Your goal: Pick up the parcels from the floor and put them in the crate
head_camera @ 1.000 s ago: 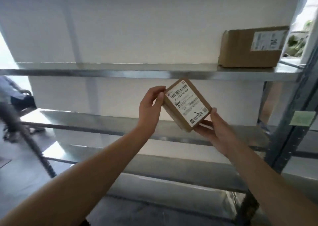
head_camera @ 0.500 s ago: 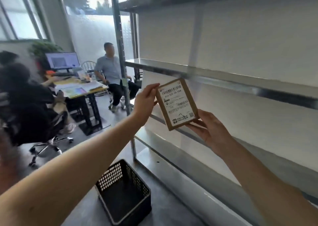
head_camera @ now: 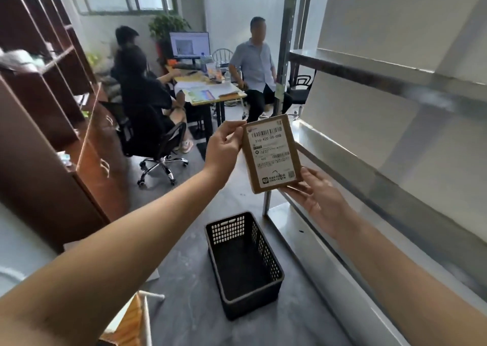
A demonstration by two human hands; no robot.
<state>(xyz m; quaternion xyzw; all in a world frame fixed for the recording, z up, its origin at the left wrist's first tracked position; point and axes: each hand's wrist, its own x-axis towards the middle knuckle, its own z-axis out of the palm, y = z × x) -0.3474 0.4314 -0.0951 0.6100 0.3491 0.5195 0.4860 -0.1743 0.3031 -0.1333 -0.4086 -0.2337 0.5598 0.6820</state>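
A small brown cardboard parcel (head_camera: 271, 152) with a white barcode label faces me at chest height. My left hand (head_camera: 224, 148) pinches its upper left corner. My right hand (head_camera: 319, 200) holds its lower right corner from underneath, fingers behind the box. On the grey floor below stands a black plastic crate (head_camera: 266, 253) with perforated walls and nothing visible inside; the parcel hangs above and a little beyond its far end.
A metal shelving rack (head_camera: 369, 213) runs along the right, its post (head_camera: 283, 82) just behind the parcel. Brown wooden cabinets (head_camera: 52, 134) line the left. Two people sit at a desk (head_camera: 210, 92) beyond. A wooden item (head_camera: 131, 319) lies near my left forearm.
My view has swung left from the shelves and down to the floor, bringing the crate fully into sight. Both hands keep the same hold on the parcel.
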